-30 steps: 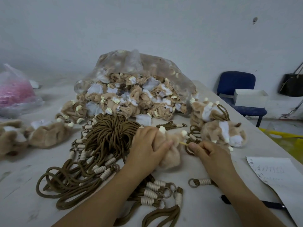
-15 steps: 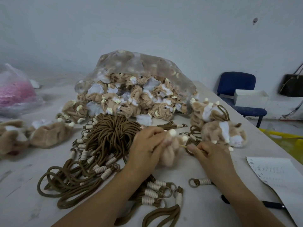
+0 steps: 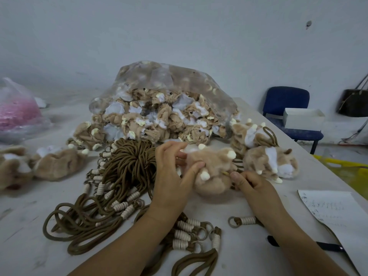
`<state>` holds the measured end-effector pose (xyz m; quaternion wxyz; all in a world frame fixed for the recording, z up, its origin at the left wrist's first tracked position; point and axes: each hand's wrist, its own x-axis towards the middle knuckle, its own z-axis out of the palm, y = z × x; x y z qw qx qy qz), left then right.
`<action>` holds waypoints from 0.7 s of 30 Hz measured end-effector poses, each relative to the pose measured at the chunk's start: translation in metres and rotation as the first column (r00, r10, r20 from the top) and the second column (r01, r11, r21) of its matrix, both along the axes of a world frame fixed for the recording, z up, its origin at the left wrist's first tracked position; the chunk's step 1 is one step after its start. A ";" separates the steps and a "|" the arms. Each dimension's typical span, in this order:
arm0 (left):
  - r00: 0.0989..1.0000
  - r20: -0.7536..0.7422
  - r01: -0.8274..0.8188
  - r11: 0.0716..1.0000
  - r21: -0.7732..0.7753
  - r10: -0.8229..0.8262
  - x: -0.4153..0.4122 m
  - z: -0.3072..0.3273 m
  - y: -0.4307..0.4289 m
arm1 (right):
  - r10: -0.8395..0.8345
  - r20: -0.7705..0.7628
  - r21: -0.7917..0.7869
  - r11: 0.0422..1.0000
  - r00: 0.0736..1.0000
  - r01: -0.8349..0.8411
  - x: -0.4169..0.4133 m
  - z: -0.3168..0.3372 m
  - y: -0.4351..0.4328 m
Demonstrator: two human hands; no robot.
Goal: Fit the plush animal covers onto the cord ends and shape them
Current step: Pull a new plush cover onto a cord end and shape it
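A tan plush animal cover (image 3: 213, 170) with small cream paws lies on the table between my hands. My left hand (image 3: 175, 176) grips its left side, thumb pressed into the fur. My right hand (image 3: 251, 184) pinches a thin pale stick (image 3: 226, 173) whose tip pokes into the cover's right side. A bundle of brown cords (image 3: 129, 166) with cream-wrapped ends and rings lies to the left. One cord end (image 3: 242, 221) lies below my right wrist.
An open clear bag (image 3: 163, 108) of unfitted covers sits behind. Finished plush animals (image 3: 270, 162) lie at the right, flat covers (image 3: 55, 164) at the left. A paper sheet (image 3: 336, 212), a black pen (image 3: 326, 246), a pink bag (image 3: 18, 112) and a blue chair (image 3: 286, 108) are around.
The cover has turned and opened out fuller, its paws now facing up. My left hand shifted from wrapping it to gripping its left side. My right hand stays at the stick.
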<state>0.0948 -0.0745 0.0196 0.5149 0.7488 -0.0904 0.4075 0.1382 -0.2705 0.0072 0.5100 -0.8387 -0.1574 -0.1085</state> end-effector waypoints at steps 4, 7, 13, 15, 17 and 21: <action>0.972 -0.226 0.096 0.989 0.109 -0.070 0.003 -0.004 0.000 | 0.032 0.019 -0.003 0.999 0.999 -0.032 -0.002 -0.001 0.002; 0.952 -0.270 0.158 0.987 0.026 -0.145 0.005 -0.008 0.000 | 0.048 0.011 0.012 0.999 0.999 -0.048 -0.001 -0.003 0.001; 0.971 -0.232 0.080 0.995 0.067 -0.062 0.002 -0.002 0.004 | 0.006 0.010 0.012 1.000 1.000 -0.007 0.000 0.000 -0.002; 0.972 -0.230 0.079 0.991 0.112 -0.051 0.000 0.003 0.007 | -0.044 0.099 -0.069 0.996 0.994 0.051 0.005 0.002 -0.008; 0.971 -0.233 0.092 0.985 0.147 -0.056 -0.002 0.006 0.008 | -0.067 0.214 -0.219 0.969 0.975 0.114 0.008 0.006 -0.014; 0.966 -0.245 0.135 0.972 0.195 -0.085 -0.003 0.008 0.008 | 0.003 0.290 -0.308 0.947 0.957 0.091 0.006 0.011 -0.015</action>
